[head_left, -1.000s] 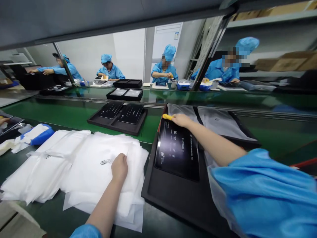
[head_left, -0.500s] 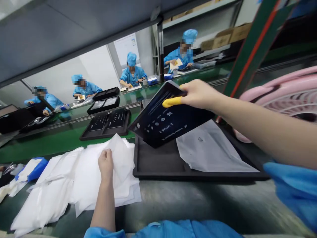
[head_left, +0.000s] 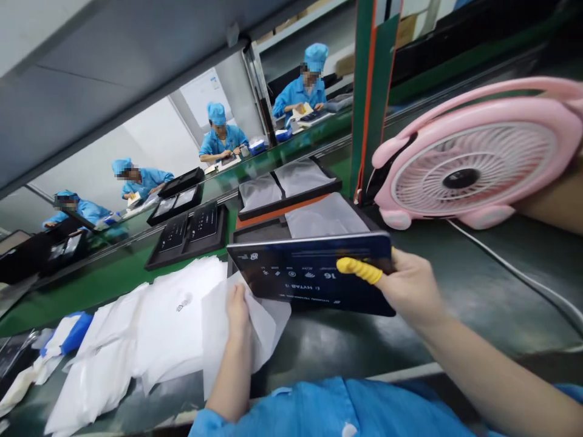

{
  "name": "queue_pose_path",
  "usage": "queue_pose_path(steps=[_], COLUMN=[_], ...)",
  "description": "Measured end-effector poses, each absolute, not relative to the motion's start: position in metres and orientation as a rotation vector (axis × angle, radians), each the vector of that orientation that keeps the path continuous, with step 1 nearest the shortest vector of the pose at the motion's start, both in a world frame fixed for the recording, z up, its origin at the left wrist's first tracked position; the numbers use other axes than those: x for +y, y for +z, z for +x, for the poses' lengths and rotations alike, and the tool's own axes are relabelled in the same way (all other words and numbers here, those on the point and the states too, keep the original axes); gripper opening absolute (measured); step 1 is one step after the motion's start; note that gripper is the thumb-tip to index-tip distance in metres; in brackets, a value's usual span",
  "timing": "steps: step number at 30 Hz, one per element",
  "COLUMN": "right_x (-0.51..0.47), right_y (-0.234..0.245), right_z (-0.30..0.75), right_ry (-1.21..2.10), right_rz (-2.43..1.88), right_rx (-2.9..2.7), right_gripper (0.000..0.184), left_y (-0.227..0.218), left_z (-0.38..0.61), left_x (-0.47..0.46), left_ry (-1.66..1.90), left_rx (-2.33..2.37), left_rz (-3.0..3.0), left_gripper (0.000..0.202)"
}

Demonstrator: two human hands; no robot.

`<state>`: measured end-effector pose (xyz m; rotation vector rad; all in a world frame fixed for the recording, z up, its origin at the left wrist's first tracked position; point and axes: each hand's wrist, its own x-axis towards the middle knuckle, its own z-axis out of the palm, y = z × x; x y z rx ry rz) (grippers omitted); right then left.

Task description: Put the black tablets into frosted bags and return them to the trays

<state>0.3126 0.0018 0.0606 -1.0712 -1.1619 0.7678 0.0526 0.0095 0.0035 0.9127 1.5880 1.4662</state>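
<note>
My right hand (head_left: 410,288), a yellow cot on its thumb, grips the right end of a dark tablet (head_left: 314,270) and holds it level above the bench. My left hand (head_left: 239,312) pinches a white pouch (head_left: 262,321) just under the tablet's left end. The pouch comes off a spread pile of white pouches (head_left: 150,321) to the left. Behind the tablet lies a black tray (head_left: 259,230) with one pouched tablet (head_left: 325,215) in it.
A pink desk fan (head_left: 473,161) with a white cord (head_left: 519,273) stands at the right. A green post (head_left: 371,91) rises beside it. More black trays (head_left: 186,233) ride the green conveyor. Several people in blue coats work across the line. A blue-and-white packet (head_left: 68,334) lies far left.
My right hand lifted the tablet out of the tray and brought it down and toward me. My left hand picked one pouch off the pile and drew it to the tablet's left end.
</note>
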Motion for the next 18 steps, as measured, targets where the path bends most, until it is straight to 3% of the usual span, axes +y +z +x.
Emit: queue_pose_path(steps=[7,12,18], right_x=[-0.014,0.002,0.039], right_y=[0.049,0.038,0.031], right_z=[0.292,0.280,0.260], right_ry=[0.742,0.903,0.959], right_rz=[-0.964,-1.013,-0.957], right_rx=[-1.370,-1.206,-0.868], right_gripper=[0.028,0.035,0.040], left_y=[0.078,0.088,0.075], left_z=[0.037,0.064,0.100], left_x=[0.014,-0.006,0.002], left_ry=[1.778,1.113,0.917], left_rx=[1.721,1.757,1.663], left_rz=[1.282,1.878,2.019], left_gripper=[0.027,0.027,0.027])
